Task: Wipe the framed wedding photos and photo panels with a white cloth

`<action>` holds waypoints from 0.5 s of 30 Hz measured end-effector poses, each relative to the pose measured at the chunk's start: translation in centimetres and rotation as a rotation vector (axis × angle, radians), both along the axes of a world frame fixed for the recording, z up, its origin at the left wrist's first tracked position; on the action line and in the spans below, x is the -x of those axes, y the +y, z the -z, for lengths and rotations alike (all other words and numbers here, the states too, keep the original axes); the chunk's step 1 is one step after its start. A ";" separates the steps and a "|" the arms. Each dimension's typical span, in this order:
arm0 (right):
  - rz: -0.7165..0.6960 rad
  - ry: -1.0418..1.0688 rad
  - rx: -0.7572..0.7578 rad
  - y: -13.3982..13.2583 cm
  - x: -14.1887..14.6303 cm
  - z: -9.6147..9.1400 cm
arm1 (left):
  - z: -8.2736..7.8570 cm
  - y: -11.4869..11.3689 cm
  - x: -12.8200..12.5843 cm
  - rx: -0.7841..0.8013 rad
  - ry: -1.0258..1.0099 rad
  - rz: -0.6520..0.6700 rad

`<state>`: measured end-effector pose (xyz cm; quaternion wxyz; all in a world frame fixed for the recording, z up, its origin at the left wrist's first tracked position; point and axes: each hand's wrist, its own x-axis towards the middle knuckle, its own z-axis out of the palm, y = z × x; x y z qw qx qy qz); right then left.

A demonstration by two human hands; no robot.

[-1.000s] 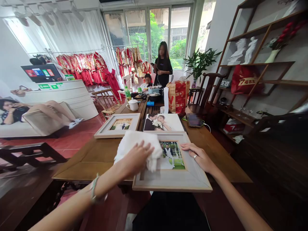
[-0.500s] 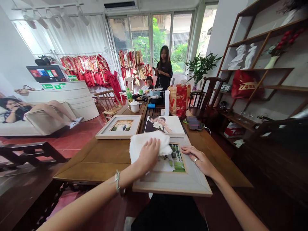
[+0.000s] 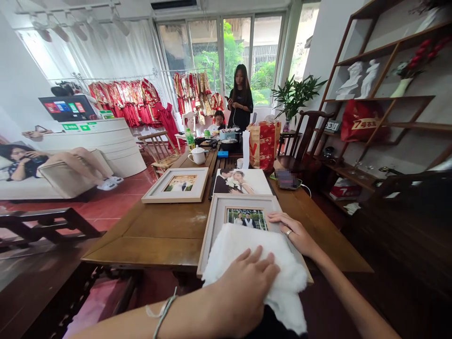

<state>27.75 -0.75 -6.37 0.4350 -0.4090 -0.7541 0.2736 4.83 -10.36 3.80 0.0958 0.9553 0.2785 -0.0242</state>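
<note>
A light wooden picture frame (image 3: 216, 213) lies at the table's near edge, with a photo of a couple (image 3: 246, 218) inside it. My left hand (image 3: 243, 282) presses a fluffy white cloth (image 3: 252, 242) onto the lower part of the frame, fingers curved over the fabric. The cloth covers the bottom of the frame and hangs past its near edge. On the frame's right border rests my right hand (image 3: 294, 233), fingers stretched out flat and a ring on one of them.
Another framed photo (image 3: 175, 185) lies to the left on the wooden table (image 3: 155, 235). Beyond are a large wedding print (image 3: 243, 181), a white lidded cup (image 3: 197, 155), a phone (image 3: 287, 179) and a red paper bag (image 3: 263, 146). A person (image 3: 240, 101) stands at the far end.
My left hand has drawn the cloth from the frame's upper left down toward me, uncovering the couple in the photo. My right hand stays on the right border.
</note>
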 end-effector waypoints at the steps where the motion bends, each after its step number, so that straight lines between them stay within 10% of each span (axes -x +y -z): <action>1: 0.001 -0.004 0.005 0.0 0.0 0.0 | 0.2 -0.1 -0.1 -0.008 -0.027 0.029; 8: 0.069 -0.008 -0.033 0.2 -0.2 0.0 | 1.4 3.1 0.2 -0.196 -0.035 -0.118; 15: 0.162 -0.063 -0.023 -0.1 0.0 0.0 | -0.7 3.7 8.3 -0.389 -0.197 -0.522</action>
